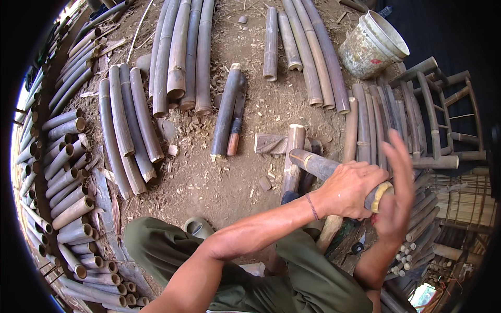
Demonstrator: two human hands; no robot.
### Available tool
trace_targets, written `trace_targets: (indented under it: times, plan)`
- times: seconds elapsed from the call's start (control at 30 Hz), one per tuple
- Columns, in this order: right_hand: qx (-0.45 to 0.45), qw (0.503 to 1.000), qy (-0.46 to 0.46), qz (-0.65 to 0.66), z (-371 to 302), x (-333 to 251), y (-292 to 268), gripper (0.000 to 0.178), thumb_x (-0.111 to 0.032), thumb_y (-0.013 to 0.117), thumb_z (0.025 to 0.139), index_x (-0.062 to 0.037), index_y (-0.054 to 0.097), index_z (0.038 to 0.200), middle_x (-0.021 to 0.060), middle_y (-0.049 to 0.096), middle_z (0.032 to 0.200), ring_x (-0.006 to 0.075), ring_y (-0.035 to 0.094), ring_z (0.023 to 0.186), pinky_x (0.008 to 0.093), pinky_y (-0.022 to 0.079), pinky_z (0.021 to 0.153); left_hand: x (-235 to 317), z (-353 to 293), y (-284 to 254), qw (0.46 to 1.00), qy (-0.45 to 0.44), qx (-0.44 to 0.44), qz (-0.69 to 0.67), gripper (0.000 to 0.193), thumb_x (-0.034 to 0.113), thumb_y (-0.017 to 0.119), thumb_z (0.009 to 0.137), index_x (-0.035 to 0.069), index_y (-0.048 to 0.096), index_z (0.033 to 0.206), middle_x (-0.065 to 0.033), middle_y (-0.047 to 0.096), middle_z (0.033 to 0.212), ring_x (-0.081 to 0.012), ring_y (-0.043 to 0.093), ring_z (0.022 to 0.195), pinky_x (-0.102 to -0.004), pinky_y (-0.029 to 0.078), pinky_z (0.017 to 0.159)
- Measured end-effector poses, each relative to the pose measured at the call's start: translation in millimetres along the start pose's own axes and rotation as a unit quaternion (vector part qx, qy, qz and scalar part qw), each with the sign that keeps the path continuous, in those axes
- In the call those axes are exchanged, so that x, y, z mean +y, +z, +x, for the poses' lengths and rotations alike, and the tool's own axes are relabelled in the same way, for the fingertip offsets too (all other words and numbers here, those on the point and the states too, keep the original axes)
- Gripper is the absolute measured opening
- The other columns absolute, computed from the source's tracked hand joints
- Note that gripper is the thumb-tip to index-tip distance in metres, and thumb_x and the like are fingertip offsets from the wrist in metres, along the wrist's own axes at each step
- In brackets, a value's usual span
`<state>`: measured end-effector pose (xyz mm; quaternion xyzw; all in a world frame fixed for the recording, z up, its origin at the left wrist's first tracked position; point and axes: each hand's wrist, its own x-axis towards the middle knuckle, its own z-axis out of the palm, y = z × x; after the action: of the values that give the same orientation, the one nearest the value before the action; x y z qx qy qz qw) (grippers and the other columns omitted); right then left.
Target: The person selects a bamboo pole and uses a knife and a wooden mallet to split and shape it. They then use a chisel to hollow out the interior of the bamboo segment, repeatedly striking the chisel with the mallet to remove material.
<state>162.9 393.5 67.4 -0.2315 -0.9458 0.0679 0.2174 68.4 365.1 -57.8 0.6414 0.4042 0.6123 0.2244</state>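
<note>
My left hand [350,190] is wrapped round a dark bamboo tube [316,164] and holds it at a slant above the ground. The tube's near end shows a pale, freshly cut ring [383,194]. My right hand [395,190] is beside that end with its fingers stretched up and apart, slightly blurred; whether its palm touches the tube I cannot tell. Beneath the tube's far end stands a paler bamboo post [293,156], close to a wooden block [271,144] on the dirt.
Bamboo lengths lie ahead [179,57], to the left [124,120] and in stacks at the far left [73,211]. A tool with a reddish-brown handle [233,144] lies beside one tube [225,115]. At right are a dirty white bucket [365,47] and a bamboo frame [433,112].
</note>
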Motion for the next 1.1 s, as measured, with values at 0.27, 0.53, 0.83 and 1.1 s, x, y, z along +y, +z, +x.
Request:
trace_targets:
  times: [0.27,0.53,0.83,1.1]
  plan:
    - [0.05,0.997,0.055,-0.009,-1,13,-17,0.06,-0.046,0.034,0.101,0.0033,0.052,0.132,0.0244,0.049,0.14,0.0392,0.045,0.131,0.045,0.032,0.11,-6,7,-1,0.999,0.002,-0.031,-0.012,0.062,0.021,0.082,0.052,0.008,0.058,0.107,-0.0115,0.065,0.097,-0.0347,0.062,0.094,-0.0443,0.051,0.078]
    - [0.133,0.99,0.045,0.022,0,-9,-19,0.064,-0.046,0.034,0.1,0.0073,0.049,0.132,0.0247,0.049,0.139,0.0366,0.043,0.133,0.0426,0.029,0.113,3,9,1,0.999,0.012,-0.019,-0.049,0.06,0.021,0.081,0.053,0.006,0.057,0.107,-0.0148,0.064,0.093,-0.0364,0.062,0.09,-0.0446,0.05,0.077]
    - [0.226,0.889,0.364,0.164,-153,78,55,0.052,-0.019,0.056,0.098,0.0056,0.038,0.14,0.0193,0.046,0.142,0.0291,0.045,0.131,0.0397,0.034,0.111,-4,15,-27,0.978,-0.068,-0.185,-0.074,0.056,0.019,0.08,0.062,0.004,0.059,0.111,-0.0178,0.065,0.099,-0.0354,0.065,0.097,-0.0414,0.053,0.086]
    - [-0.06,0.688,0.718,0.083,-480,30,212,0.102,-0.043,0.079,0.076,0.005,0.024,0.147,0.0342,0.044,0.138,0.0471,0.045,0.128,0.0488,0.038,0.105,-17,46,-71,0.879,-0.182,-0.417,-0.142,0.085,0.026,0.087,0.066,0.004,0.047,0.138,-0.0211,0.054,0.133,-0.0339,0.052,0.125,-0.0433,0.04,0.111]
